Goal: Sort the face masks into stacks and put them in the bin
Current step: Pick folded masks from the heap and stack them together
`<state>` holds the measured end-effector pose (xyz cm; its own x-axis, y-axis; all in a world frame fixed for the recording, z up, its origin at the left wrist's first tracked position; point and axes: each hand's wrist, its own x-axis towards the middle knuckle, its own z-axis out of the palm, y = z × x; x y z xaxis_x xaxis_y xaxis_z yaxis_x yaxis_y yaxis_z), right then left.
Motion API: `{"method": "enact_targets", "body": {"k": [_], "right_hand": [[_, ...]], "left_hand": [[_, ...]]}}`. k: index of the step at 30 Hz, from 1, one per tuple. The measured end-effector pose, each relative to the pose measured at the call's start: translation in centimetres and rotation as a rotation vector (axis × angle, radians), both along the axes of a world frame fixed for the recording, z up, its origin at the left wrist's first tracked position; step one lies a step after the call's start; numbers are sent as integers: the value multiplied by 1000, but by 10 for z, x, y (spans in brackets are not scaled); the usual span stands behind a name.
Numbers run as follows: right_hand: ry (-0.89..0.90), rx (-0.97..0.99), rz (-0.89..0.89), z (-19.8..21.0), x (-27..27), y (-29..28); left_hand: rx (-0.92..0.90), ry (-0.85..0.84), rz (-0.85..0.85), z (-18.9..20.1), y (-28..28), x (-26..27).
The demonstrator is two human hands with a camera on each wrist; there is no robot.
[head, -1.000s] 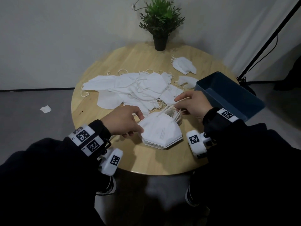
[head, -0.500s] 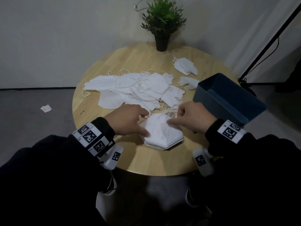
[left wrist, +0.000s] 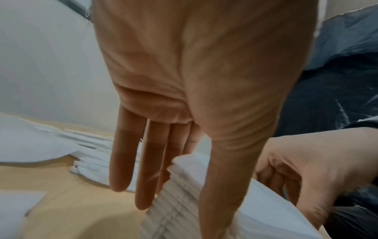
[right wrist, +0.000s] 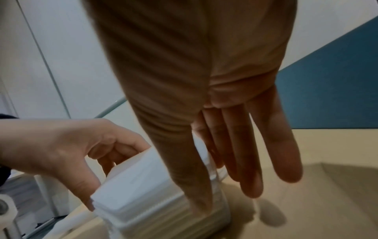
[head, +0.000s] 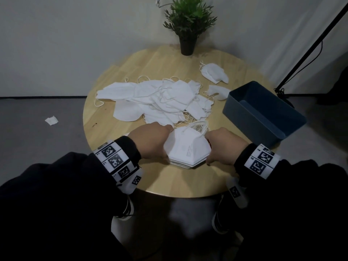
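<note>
A neat stack of folded white masks [head: 188, 149] lies near the front edge of the round wooden table [head: 169, 181]. My left hand [head: 150, 142] grips its left side and my right hand [head: 224, 147] its right side. In the left wrist view the stack [left wrist: 180, 202] sits between my thumb and fingers. The right wrist view shows the stack [right wrist: 143, 186] with my thumb on it and my fingers [right wrist: 251, 161] past its far side. A loose pile of masks [head: 162, 98] spreads behind. The blue bin [head: 248, 127] stands at the right, nothing visible in it.
Two separate masks [head: 214, 73] [head: 218, 91] lie at the back right, near the bin. A potted plant [head: 188, 25] stands at the table's far edge. A white scrap [head: 51, 120] lies on the floor to the left, and a black stand leans at the right.
My right hand let go of the ear loops it was holding up and came down onto the stack's right side. My left hand slid closer against the left side.
</note>
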<state>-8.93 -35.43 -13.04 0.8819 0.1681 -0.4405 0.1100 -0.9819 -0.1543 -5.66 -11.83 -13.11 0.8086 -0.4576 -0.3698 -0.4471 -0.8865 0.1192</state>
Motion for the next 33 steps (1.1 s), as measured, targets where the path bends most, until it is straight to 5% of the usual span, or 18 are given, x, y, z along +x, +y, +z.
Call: {"method": "enact_targets", "body": {"k": [20, 26, 33], "right_hand": [[-48, -32, 5, 12, -6, -3], [104, -33, -74, 26, -3, -11], [-20, 566, -168, 43, 6, -13]], "left_hand": [[-55, -39, 66, 6, 4, 5], [-35, 17, 22, 16, 16, 14], [-316, -50, -77, 36, 10, 12]]}}
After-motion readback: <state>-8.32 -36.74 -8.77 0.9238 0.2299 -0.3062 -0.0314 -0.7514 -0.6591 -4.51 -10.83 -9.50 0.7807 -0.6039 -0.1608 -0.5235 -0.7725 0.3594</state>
